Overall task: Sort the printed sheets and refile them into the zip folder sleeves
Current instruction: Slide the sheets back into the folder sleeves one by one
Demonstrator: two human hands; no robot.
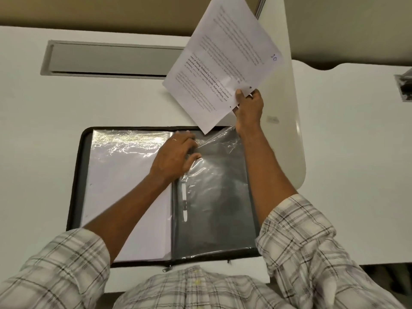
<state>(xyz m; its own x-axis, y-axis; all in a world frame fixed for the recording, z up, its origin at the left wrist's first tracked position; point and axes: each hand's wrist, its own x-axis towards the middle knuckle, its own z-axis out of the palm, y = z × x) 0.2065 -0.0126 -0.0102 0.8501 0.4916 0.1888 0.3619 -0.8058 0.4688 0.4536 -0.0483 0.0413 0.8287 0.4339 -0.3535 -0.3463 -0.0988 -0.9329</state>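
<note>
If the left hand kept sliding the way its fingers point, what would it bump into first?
Probably the low corner of the printed sheets that the right hand holds, just past the left hand on the clear sleeve. The sheets may hang higher, though; depth is unclear.

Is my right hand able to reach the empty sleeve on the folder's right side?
Probably yes: the right hand holds the printed sheets by the top edge of the empty sleeve, and the left hand rests near the spine, off its path.
</note>
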